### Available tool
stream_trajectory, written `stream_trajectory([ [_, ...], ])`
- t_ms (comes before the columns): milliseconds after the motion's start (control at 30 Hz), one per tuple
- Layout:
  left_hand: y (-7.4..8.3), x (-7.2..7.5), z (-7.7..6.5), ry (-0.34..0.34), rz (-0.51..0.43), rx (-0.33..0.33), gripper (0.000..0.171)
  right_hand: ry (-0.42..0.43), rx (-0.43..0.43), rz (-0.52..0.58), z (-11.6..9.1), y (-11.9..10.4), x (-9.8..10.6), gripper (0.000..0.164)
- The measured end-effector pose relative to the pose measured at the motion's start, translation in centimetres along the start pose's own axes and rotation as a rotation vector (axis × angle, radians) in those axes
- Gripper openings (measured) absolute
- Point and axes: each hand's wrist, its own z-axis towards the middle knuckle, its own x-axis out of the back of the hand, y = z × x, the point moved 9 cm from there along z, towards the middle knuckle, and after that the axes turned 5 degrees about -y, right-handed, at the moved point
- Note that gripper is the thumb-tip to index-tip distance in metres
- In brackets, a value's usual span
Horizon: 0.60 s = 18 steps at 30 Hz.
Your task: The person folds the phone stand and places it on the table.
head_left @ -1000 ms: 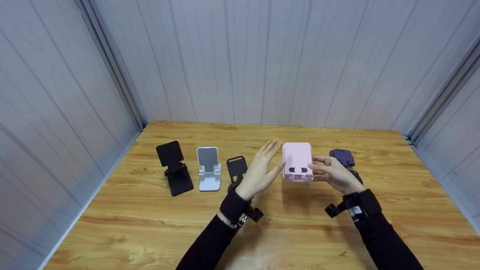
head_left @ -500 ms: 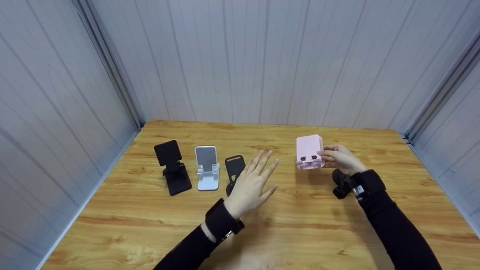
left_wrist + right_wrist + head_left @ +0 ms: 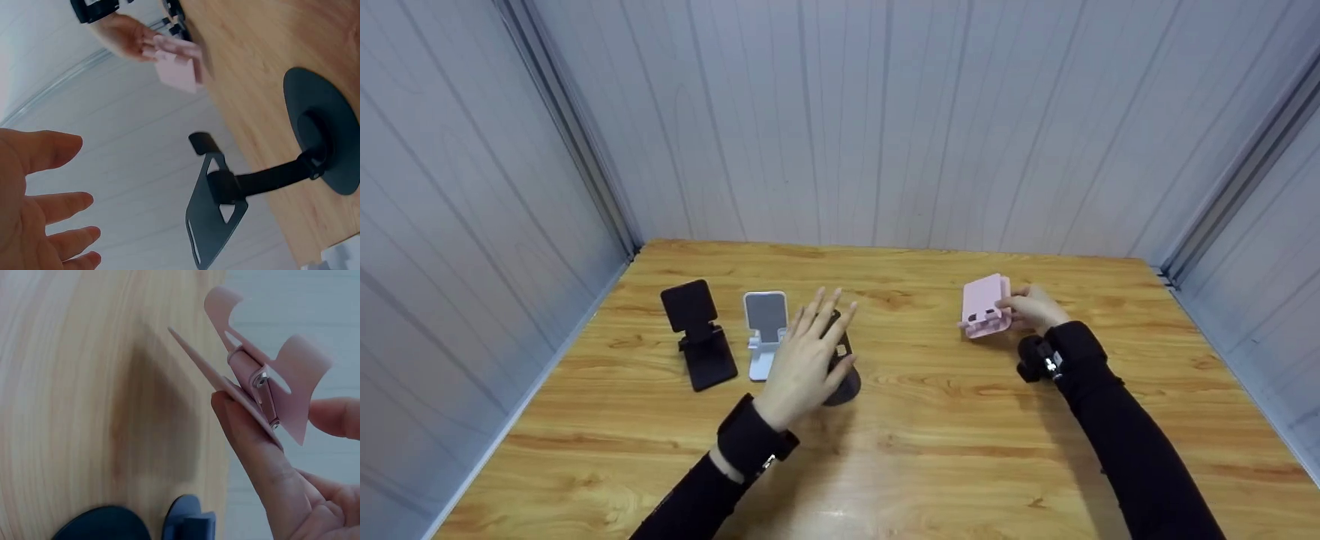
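Note:
My right hand point(image 3: 1035, 309) grips a folded pink phone stand point(image 3: 982, 298) by its right side, over the right part of the table. In the right wrist view the stand's cradle point(image 3: 292, 377) faces up and away from its flat base, with the fingers under the base and the thumb at the cradle; a shadow falls on the wood beside it. My left hand point(image 3: 802, 367) is spread with fingers straight, holding nothing. In the head view it overlaps a black phone stand with a rounded base point(image 3: 847, 386), which stands whole in the left wrist view.
At the left stand a black phone stand point(image 3: 690, 306) and a white one with a grey pad point(image 3: 766, 311), partly covered by my left hand. A dark rounded base point(image 3: 104, 526) and a dark blue piece point(image 3: 188, 517) show low in the right wrist view. Panel walls point(image 3: 847, 127) enclose the table.
My left hand has drawn away from the pink phone stand, leftward over the black stand. My right hand has carried the pink stand right and tilted it.

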Motion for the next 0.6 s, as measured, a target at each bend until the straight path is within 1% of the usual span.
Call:
stream_trajectory([
  [100,-0.2,0.5,-0.2,0.01,-0.03,0.008,0.069,0.02,-0.006,-0.006,0.4,0.4,0.4,0.043],
  [267,-0.3,0.6,-0.4,0.022,-0.031,0.006,0.068,0.007,-0.021,-0.029,1.3,0.5,-0.2,0.058],
  [333,-0.4,0.6,-0.5,0.023,-0.028,0.008,0.068,0.017,-0.025,-0.077,1.7,0.5,-0.3,0.058],
  [433,-0.4,0.7,-0.4,0.028,-0.038,0.008,0.068,0.067,-0.04,-0.174,2.3,0.5,0.1,0.057],
  [600,-0.4,0.8,-0.4,0.048,-0.047,0.003,0.068,0.184,-0.028,-0.406,2.9,0.1,0.9,0.051],
])
